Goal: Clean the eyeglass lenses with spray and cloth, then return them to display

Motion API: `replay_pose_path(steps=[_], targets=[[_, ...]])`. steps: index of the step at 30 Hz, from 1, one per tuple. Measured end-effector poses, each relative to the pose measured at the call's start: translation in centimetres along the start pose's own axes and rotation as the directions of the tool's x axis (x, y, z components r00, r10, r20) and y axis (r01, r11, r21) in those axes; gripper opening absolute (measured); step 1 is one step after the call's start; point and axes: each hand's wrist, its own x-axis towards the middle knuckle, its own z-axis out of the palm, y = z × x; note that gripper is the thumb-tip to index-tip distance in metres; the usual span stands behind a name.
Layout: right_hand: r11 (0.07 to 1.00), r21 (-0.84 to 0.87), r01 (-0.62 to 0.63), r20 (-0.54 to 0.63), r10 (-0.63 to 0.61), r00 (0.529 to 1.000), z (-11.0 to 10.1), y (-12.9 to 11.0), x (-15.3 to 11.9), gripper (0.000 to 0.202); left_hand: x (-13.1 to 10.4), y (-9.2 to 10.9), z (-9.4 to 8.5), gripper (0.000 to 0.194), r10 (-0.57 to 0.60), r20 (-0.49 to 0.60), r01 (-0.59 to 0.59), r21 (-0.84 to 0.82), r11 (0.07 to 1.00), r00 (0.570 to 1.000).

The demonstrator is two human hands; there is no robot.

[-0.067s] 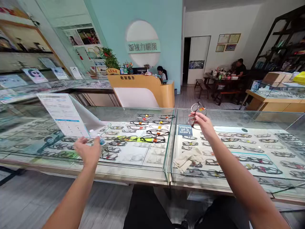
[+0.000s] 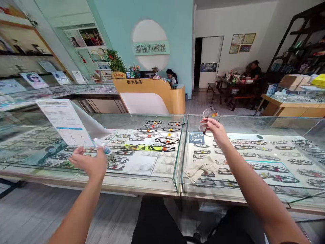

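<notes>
A pair of dark-rimmed glasses [image 2: 207, 118] with an orange tag is held up over the back of the right glass case, pinched in my right hand [image 2: 215, 130]. My left hand [image 2: 88, 162] is over the left case, its fingers apart and curved. Just beyond its thumb is a small clear bottle [image 2: 106, 149] with a white cap and a blue label, partly hidden by the hand. Whether the thumb touches the bottle I cannot tell. A beige cloth [image 2: 200, 168] lies crumpled on the right case, below the raised glasses.
Rows of glasses fill the left display case [image 2: 142, 183] and the right display case [image 2: 243, 195]. A printed white sign [image 2: 64, 118] stands behind my left hand. Farther off, a person [image 2: 171, 78] sits at a wooden counter [image 2: 177, 98], another person [image 2: 255, 71] at a table.
My left hand has shifted slightly left, farther from the bottle. The right hand keeps the glasses raised at nearly the same spot. The whole view has moved a little.
</notes>
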Motion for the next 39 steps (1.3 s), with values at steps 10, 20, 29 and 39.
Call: replay_pose_path(steps=[10, 20, 29, 39], targets=[[1.000, -0.022, 0.000, -0.017, -0.001, 1.000, -0.3, -0.4, 0.2, 0.040, -12.0, 22.1, -3.7, 0.012, 0.587, 0.565, -0.268, -0.548, 0.793, 0.580], [1.000, -0.024, -0.017, -0.012, 0.017, 1.000, -0.3, -0.4, 0.3, 0.044, -18.2, 32.4, -0.8, 0.026, 0.573, 0.812, -0.363, -0.569, 0.738, -0.108], [0.999, -0.035, -0.015, -0.008, 0.014, 1.000, 0.0, -1.3, 0.1, 0.041, -16.8, 32.2, 1.6, 0.028, 0.445, 0.839, -0.008, -0.471, 0.882, -0.315], [1.000, -0.001, 0.004, -0.031, -0.004, 1.000, -0.5, -1.4, 0.4, 0.035, -17.1, 33.7, 2.1, 0.007, 0.376, 0.882, 0.261, -0.306, 0.915, -0.284]])
